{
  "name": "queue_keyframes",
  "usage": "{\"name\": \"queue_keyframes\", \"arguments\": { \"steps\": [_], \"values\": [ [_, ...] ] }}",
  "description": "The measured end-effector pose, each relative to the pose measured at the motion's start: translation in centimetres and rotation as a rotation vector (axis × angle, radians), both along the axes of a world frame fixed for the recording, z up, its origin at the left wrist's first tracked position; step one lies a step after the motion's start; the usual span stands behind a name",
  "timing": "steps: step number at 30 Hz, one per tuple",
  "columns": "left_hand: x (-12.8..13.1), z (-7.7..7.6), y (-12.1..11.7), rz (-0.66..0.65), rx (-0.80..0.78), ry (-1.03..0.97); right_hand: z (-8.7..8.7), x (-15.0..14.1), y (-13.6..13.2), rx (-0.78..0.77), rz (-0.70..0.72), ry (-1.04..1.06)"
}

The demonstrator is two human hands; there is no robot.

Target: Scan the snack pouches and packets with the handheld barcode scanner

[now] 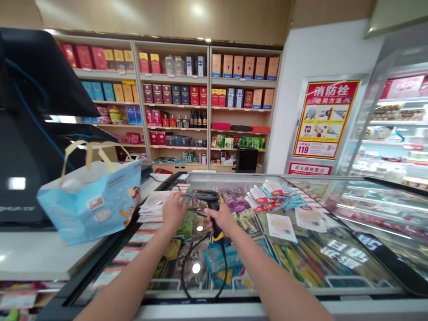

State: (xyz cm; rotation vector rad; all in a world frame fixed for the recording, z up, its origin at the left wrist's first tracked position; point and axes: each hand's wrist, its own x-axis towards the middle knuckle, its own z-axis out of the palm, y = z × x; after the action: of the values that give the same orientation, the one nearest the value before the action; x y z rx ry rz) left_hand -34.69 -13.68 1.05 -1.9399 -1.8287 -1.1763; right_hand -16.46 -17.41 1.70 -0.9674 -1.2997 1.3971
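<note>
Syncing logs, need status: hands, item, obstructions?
Right hand: grip on scanner. Left hand: beside white packets, grip unclear. Black cable looped below scanner, over glass-topped case.

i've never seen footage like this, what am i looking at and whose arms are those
There is no robot here: the bare arms belong to a person wearing a head camera, which took this single picture looking forward and down. The right hand grips a black-and-yellow handheld scanner with a cord. The left hand is beside some stacked white packets; whether it touches anything is unclear. The surface is a glass-topped case, with red, white and blue pouches lying farther right. A light-blue bag stands on the left, and stocked shelves fill the background.
</note>
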Motion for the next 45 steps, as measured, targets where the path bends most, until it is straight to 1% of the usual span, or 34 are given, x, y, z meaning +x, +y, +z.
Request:
{"name": "queue_keyframes", "arguments": {
  "steps": [4, 6, 8, 11, 14, 17, 19, 21, 24, 29, 33, 35, 37, 40, 42, 45],
  "values": [
    [7.3, -0.7, -1.1, -0.135, -0.301, 0.144, -0.4, 6.2, -0.6, 0.007, -0.150, -0.002],
    [11.2, -1.1, -1.8, -0.196, -0.411, 0.181, -0.7, 9.2, -1.0, 0.007, -0.227, 0.025],
    [15.2, -1.4, -2.4, -0.250, -0.486, 0.208, -1.0, 12.0, -1.5, 0.003, -0.279, 0.036],
    [20.7, -1.6, -3.3, -0.307, -0.534, 0.247, -1.4, 16.1, -2.2, -0.008, -0.345, 0.015],
    [25.6, -1.9, -4.1, -0.300, -0.537, 0.281, -1.8, 19.8, -2.8, 0.008, -0.442, 0.011],
    [29.3, -2.2, -4.7, -0.273, -0.533, 0.295, -2.3, 23.0, -3.3, 0.006, -0.537, 0.026],
    [30.9, -2.2, -4.9, -0.277, -0.542, 0.297, -2.7, 24.5, -3.6, 0.001, -0.586, 0.048],
    [31.8, -2.0, -4.9, -0.274, -0.586, 0.279, -3.1, 25.3, -3.9, 0.008, -0.623, 0.078],
    [32.2, -1.5, -4.8, -0.262, -0.660, 0.214, -3.5, 25.6, -4.1, 0.000, -0.633, 0.093],
    [31.8, -1.2, -3.8, -0.341, -0.719, 0.094, -3.6, 25.4, -4.0, 0.026, -0.606, 0.062],
    [31.3, -1.3, -2.6, -0.373, -0.849, 0.063, -3.6, 25.5, -4.0, 0.037, -0.604, 0.067],
    [31.1, -1.5, -2.2, -0.409, -0.881, 0.046, -3.6, 25.5, -4.0, 0.039, -0.605, 0.067],
    [31.1, -2.0, -1.9, -0.475, -0.823, -0.079, -3.6, 25.5, -4.1, 0.032, -0.603, 0.060],
    [30.7, -3.1, -1.2, -0.568, -0.604, -0.416, -3.6, 25.6, -4.2, 0.029, -0.604, 0.073],
    [30.2, -3.9, -0.4, -0.575, -0.469, -0.609, -3.5, 25.8, -4.3, 0.050, -0.605, 0.119],
    [29.1, -4.7, 0.6, -0.547, -0.408, -0.855, -3.4, 25.9, -4.5, 0.069, -0.582, 0.181]
  ]
}}
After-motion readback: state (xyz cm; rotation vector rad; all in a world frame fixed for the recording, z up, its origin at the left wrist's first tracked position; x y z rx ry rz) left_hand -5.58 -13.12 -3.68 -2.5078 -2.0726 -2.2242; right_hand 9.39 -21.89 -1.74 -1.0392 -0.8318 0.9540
